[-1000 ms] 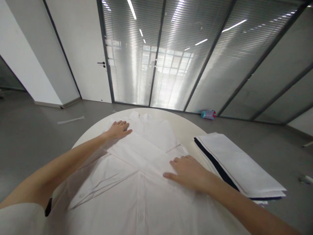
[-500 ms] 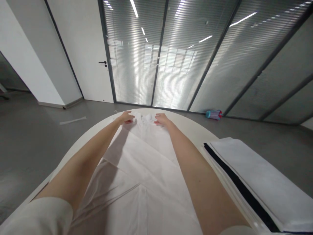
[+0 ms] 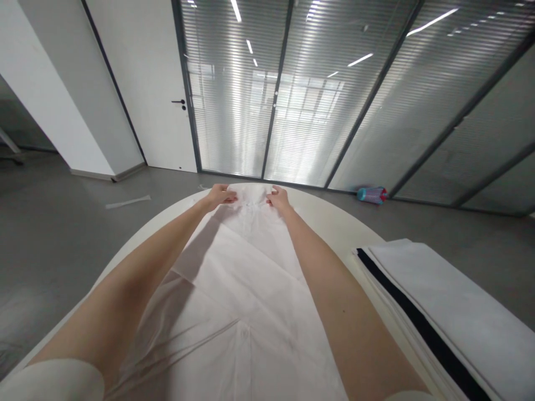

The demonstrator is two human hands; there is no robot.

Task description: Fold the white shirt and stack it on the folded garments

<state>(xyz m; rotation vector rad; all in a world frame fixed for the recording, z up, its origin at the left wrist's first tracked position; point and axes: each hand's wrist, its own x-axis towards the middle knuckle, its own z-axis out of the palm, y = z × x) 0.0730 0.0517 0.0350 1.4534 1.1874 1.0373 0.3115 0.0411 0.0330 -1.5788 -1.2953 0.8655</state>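
Both hands (image 3: 221, 196) (image 3: 279, 199) now at shirt collar (image 3: 251, 195)

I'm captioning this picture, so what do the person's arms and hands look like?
The left sleeve is short, plain and off-white; only an edge of the pale right sleeve shows. The left arm and right arm are otherwise bare. The left hand and right hand wear no gloves, and no watch or bracelet shows.

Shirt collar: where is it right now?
In the head view, the collar is slightly left of centre, near the far edge of the white table, between the left hand and the right hand.
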